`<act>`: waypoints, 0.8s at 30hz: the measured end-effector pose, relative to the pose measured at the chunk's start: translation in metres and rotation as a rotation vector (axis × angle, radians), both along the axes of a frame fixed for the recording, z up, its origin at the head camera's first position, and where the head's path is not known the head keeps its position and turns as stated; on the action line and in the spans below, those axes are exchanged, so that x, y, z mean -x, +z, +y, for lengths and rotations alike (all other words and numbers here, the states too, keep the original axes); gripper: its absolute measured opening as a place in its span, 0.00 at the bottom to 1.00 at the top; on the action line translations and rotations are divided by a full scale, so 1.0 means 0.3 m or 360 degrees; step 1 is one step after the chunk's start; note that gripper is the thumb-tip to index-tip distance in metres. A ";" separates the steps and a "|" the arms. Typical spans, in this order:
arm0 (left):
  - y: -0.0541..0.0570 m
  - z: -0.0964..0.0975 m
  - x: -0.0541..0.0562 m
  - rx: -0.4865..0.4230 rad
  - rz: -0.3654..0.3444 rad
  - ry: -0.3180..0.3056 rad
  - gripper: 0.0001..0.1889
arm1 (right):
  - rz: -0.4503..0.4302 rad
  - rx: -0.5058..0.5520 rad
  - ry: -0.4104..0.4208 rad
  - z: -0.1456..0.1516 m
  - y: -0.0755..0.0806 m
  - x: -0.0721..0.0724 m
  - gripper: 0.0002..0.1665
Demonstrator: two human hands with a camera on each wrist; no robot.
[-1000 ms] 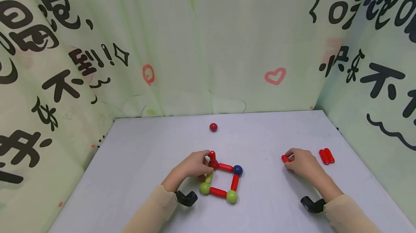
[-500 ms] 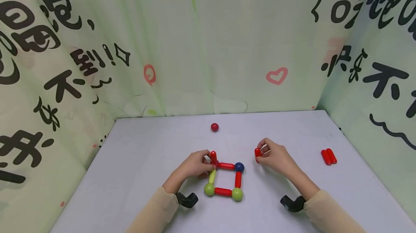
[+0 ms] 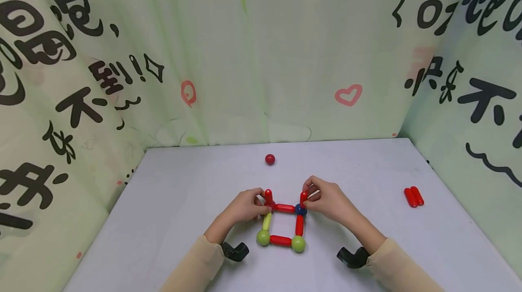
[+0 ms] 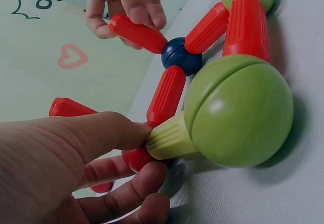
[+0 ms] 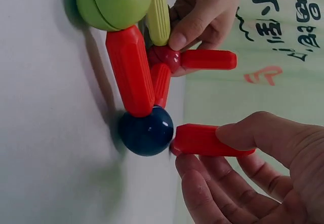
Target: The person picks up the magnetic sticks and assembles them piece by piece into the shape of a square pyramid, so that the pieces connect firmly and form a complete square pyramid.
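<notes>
A person's right hand [image 3: 326, 197] pinches an upright red rod [image 3: 303, 198] between thumb and fingers at the blue ball [image 5: 146, 131], one corner of a square frame [image 3: 281, 241] of rods and balls on a pale table [image 3: 204, 169]; whether rod and ball touch is unclear. The left hand [image 3: 244, 205] grips the red corner ball [image 5: 166, 58], from which a second red rod [image 5: 208, 60] rises. Beyond lies a loose red ball [image 3: 270, 160]; a pair of red rods [image 3: 413, 197] rests well to the right.
</notes>
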State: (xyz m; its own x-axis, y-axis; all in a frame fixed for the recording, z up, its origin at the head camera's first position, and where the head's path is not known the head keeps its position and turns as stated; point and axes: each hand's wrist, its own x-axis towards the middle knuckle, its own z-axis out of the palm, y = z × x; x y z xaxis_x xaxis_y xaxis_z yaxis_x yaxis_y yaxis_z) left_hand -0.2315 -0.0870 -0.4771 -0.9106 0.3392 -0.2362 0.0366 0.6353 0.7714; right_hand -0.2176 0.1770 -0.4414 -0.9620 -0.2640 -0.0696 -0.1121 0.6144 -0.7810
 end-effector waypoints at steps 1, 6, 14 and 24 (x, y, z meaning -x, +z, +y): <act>0.001 0.001 0.000 0.0000 0.0003 0.0000 0.12 | -0.0009 -0.0005 0.0009 -0.004 0.000 -0.003 0.15; 0.003 0.001 -0.001 0.0004 0.0013 -0.0011 0.11 | 0.0000 -0.0070 0.0020 -0.006 -0.001 -0.019 0.18; 0.007 0.002 -0.003 0.0069 0.0065 0.0011 0.13 | 0.0136 -0.0351 -0.0080 0.076 0.006 -0.027 0.16; -0.011 -0.005 0.004 0.0294 0.0238 0.0256 0.16 | 0.0273 -0.0788 -0.0286 0.302 -0.012 -0.020 0.30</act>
State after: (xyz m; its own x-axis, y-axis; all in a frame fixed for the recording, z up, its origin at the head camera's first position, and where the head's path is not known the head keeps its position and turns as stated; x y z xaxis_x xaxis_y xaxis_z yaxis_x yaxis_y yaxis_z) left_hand -0.2327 -0.0885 -0.4805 -0.9786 0.1511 -0.1396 0.0284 0.7715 0.6356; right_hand -0.2117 0.2677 -0.4451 -0.9974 -0.0700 0.0177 -0.0715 0.9248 -0.3737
